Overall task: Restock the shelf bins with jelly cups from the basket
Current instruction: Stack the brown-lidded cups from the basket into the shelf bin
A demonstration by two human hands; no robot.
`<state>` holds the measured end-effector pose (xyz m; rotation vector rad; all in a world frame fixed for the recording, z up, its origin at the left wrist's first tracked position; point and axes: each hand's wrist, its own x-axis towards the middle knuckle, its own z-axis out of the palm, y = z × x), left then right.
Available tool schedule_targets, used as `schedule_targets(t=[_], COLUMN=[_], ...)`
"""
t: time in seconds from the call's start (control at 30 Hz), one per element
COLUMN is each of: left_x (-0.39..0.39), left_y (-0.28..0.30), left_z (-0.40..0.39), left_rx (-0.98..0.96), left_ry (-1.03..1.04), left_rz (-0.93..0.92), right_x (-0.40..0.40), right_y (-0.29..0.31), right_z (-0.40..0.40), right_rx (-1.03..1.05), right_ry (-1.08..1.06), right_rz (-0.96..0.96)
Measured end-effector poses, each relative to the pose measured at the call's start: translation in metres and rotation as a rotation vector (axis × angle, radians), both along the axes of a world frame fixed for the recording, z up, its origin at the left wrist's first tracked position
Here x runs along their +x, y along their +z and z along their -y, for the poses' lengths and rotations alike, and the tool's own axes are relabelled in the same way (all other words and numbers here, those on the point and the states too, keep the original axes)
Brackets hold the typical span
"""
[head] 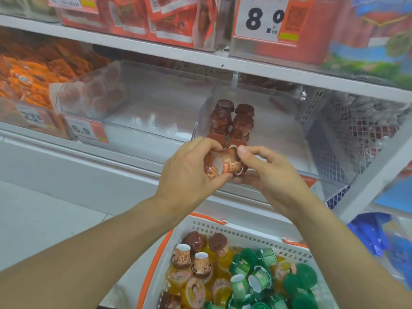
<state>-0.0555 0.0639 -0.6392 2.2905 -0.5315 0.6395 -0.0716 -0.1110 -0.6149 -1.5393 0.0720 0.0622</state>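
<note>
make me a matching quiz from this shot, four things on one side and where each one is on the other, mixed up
Things:
1. green jelly cups
2. brown jelly cups
3. price tag reading 6.9
4. brown cup

Places:
A. stacked in the clear shelf bin
B. between the left hand and right hand
C. on the front of a bin to the left
D. in the white basket

Pairs: 1-D, 2-A, 3-C, 4-B

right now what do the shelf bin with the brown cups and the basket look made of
The shelf bin looks like clear, glossy hard plastic: the brown jelly cups and the shelf show through its walls, which catch glare. The basket looks like matte white moulded plastic with rows of punched slots, and its orange rim looks like plastic too.
</note>
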Motion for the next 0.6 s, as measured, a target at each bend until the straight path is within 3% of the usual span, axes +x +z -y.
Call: schedule_targets(t=[0.1, 0.2, 0.33, 0.43, 0.6], left_x=[0.000, -0.001, 0.002, -0.001, -0.003], left_y=[0.008, 0.015, 0.015, 0.021, 0.022], left_z=[0.001, 0.001, 0.002, 0.006, 0.009], left_rx=[-0.128, -0.274, -0.419, -0.550, -0.658], left_ry=[0.016, 0.062, 0.066, -0.023, -0.110], left_rz=[-0.109, -0.355, -0.687, -0.938, -1.131], right_x=[0.008, 0.024, 0.069, 0.103, 0.138], right_y=[0.006, 0.015, 0.022, 0.013, -0.009], right_z=[0.000, 0.005, 0.009, 0.007, 0.011], right_rx=[0.148, 0.044, -0.467, -0.770, -1.053], right_ry=[0.060, 0.039, -0.080, -0.143, 0.148], right_rz=[0.034, 0.157, 0.364, 0.409, 0.430])
